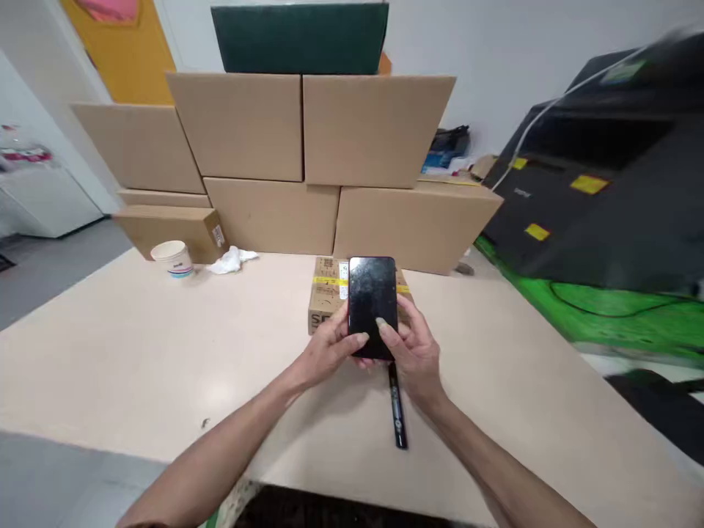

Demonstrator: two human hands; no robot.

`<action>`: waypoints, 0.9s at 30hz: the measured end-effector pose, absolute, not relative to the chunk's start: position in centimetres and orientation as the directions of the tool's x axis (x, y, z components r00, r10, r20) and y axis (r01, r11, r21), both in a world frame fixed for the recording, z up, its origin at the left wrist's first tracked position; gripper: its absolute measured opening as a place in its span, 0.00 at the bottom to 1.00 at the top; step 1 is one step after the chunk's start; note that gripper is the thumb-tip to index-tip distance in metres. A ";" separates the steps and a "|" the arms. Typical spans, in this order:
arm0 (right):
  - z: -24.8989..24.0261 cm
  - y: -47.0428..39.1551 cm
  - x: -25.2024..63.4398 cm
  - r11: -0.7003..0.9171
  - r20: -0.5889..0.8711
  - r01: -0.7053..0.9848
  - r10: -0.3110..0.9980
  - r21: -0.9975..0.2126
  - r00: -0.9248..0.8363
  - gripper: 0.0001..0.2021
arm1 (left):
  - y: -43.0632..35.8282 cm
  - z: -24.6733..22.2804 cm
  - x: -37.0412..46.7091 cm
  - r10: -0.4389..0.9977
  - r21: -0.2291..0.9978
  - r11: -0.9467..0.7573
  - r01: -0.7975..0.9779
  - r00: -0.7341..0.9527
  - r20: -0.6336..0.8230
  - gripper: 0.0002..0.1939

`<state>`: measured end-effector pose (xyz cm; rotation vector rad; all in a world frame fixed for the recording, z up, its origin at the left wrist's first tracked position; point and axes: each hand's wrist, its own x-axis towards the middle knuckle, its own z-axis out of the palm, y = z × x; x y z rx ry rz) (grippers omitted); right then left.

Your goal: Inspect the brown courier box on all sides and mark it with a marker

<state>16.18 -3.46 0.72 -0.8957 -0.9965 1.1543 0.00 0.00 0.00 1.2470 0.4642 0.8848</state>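
A black smartphone (372, 293) with a dark screen is held upright between both hands, above the table (247, 330). My left hand (328, 348) grips its left edge, with the thumb on the lower screen. My right hand (416, 352) holds the right edge, its thumb also resting on the screen. Behind the phone sits a small brown box (324, 299) with yellow tape, partly hidden by the phone and hands. A black marker-like stick (397, 411) lies on the table just below the phone, beside my right wrist.
Large cardboard boxes (269, 216) are stacked along the back, a dark green box (302, 38) on top. At the back left stand a paper cup (173, 258) and a crumpled white tissue (232, 259). Large black equipment (605, 213) stands beyond the table's right edge.
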 end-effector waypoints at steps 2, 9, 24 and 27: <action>0.8 -3.7 16.1 0.172 0.150 -0.287 0.984 -0.942 0.098 0.37 | 0.1 -0.1 0.1 0.785 0.946 0.060 -0.319 0.600 0.153 0.39; 0.5 -3.8 16.1 0.192 0.177 -0.268 0.981 -0.944 0.078 0.38 | 0.0 0.4 -0.1 0.785 0.946 0.059 -0.318 0.600 0.153 0.42; -0.6 -3.6 16.6 0.227 0.210 -0.254 0.973 -0.940 0.093 0.41 | 0.2 0.2 -0.1 0.784 0.940 0.049 -0.338 0.596 0.173 0.41; -0.8 -3.5 16.7 0.246 0.232 -0.245 0.969 -0.938 0.086 0.41 | 0.2 0.1 -0.1 0.788 0.941 0.039 -0.337 0.589 0.178 0.41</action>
